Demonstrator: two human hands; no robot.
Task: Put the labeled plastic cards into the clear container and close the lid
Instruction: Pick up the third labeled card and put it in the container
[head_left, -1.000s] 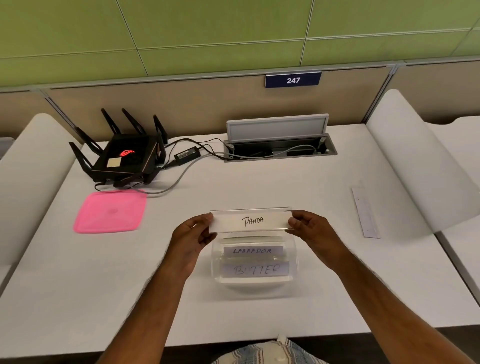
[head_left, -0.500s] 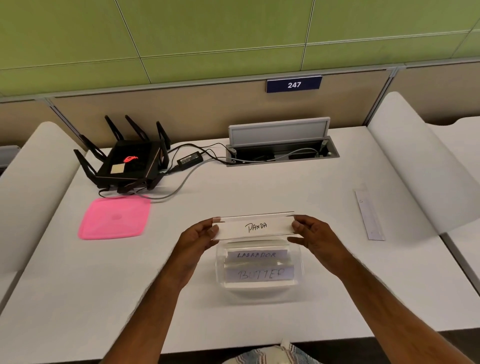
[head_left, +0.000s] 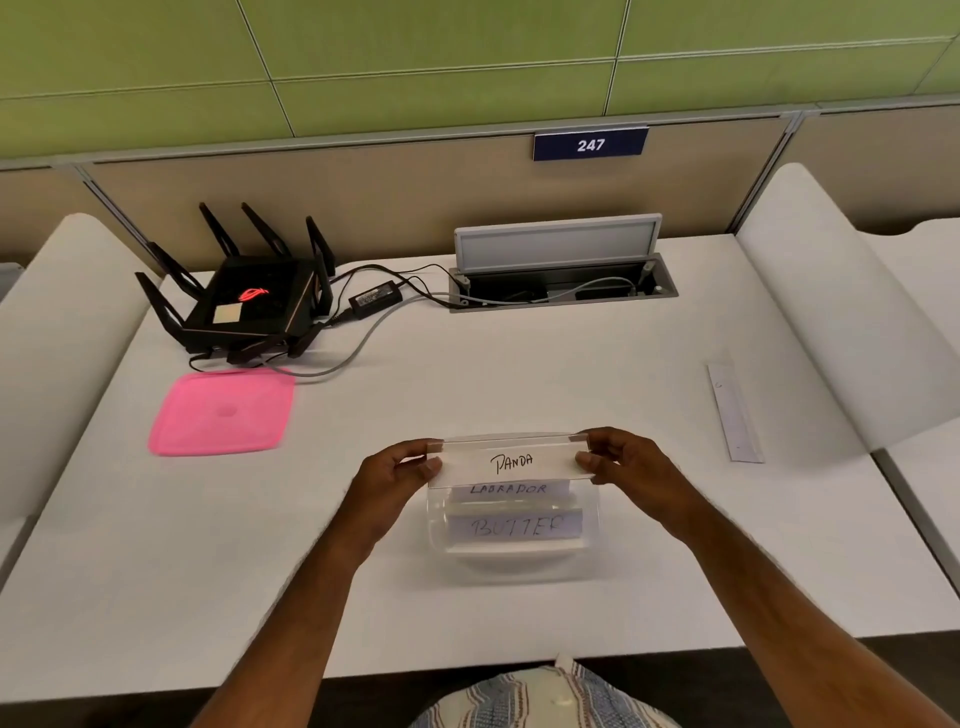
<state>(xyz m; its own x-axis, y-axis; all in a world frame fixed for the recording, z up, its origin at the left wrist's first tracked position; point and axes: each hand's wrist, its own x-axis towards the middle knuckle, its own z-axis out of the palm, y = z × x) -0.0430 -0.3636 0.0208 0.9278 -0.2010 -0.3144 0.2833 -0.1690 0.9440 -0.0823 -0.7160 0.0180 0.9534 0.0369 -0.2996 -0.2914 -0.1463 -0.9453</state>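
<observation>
Hands first: I see my left hand (head_left: 397, 475) pinching the left end of the PANDA card (head_left: 511, 462) and my right hand (head_left: 621, 465) pinching its right end, fingers curled onto the clear plastic, so the card hangs level between them. It sits over the far rim of the clear container (head_left: 511, 558), which stands on the white tabletop (head_left: 519, 379) just in front of me with no lid on it. Inside the container I can read two more cards, LABRADOR (head_left: 509, 489) behind and BUTTER (head_left: 517, 526) nearer to me. Whether the PANDA card touches the rim I cannot tell. The pink lid (head_left: 223, 413) lies flat on the tabletop well off to the left, close to a black router (head_left: 244, 304) with raised antennas. One more clear card (head_left: 733, 413) lies far to the right, its writing too small for me to read. A sign reading 247 (head_left: 590, 144) is fixed on the partition behind
</observation>
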